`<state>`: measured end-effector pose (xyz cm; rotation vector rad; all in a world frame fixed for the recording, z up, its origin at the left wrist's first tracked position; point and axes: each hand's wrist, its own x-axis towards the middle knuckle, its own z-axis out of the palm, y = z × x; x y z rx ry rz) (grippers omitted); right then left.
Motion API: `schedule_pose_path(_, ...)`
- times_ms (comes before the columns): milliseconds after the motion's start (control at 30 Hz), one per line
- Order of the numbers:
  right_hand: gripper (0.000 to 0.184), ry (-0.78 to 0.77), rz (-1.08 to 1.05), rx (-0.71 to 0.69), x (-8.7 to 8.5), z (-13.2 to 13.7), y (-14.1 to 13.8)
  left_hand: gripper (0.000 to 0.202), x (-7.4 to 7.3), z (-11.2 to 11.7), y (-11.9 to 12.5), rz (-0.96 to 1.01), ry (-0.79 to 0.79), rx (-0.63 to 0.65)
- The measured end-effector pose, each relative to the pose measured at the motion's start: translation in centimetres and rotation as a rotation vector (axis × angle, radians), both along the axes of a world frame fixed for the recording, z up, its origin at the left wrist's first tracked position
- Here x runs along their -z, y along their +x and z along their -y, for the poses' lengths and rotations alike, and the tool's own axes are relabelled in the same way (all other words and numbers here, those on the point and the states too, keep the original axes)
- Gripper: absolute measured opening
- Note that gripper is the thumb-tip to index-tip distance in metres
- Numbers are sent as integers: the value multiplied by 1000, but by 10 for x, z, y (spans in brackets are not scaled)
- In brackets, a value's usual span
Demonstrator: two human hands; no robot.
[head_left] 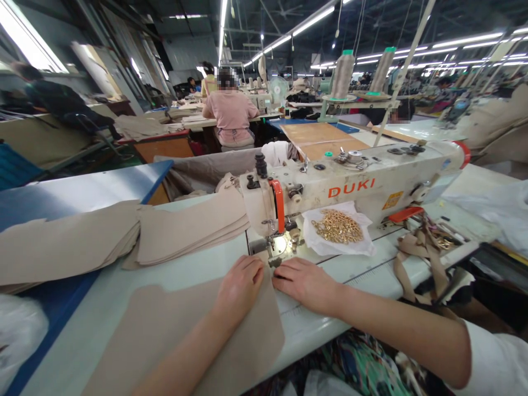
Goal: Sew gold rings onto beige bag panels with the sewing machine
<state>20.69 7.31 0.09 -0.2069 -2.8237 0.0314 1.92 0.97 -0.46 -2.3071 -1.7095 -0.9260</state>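
A large beige fabric panel (258, 324) lies on the pale bed of the sewing machine (355, 181), its upper end close to the lit needle area. My left hand (243, 278) rests on this panel with its fingers curled in, closed on the panel's upper part. Just right of the panel's edge is my right hand (303, 280), fingers bent and held together near the presser foot (275, 263). What its fingertips grip, if anything, is hidden. Gold-coloured metal chain or links (338, 226) sit on white paper (365, 246) against the machine's body.
Stacked beige panels (192, 228) lie left of the needle, with another stack (70, 242) farther left over a blue table (82, 187). Beige strips (421, 253) hang at the right. Thread cones (342, 75) stand behind the machine. A person in pink (231, 113) sits ahead.
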Motion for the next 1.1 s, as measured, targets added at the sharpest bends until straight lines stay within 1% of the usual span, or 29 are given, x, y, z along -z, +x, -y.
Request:
schedule_pose_path(33,12,-2,-32,10,2,0,-4,20,0,0,0,0,-3,0)
schedule_pose_path(133,16,-19,-141,58,6,0,-14,20,-1,1,0,0,-15,6)
schedule_pose_path(200,15,-17,-167,35,8,0,-17,20,-1,1,0,-1,-17,12)
schedule_pose_path(300,13,-8,-111,-49,11,-1,-18,20,0,1,1,-2,-3,11)
schedule_pose_path(367,12,-14,-77,-66,12,-2,-17,20,1,1,1,-3,8,9)
schedule_pose_path(600,14,-41,-85,-59,13,-3,-17,21,2,-1,1,-33,8,29)
schedule_pose_path(933,14,-46,-95,-52,16,-3,-17,23,2,-2,2,-53,19,23)
schedule_pose_path(1100,13,-46,-68,-42,12,-3,-17,24,2,-2,1,-46,-20,15)
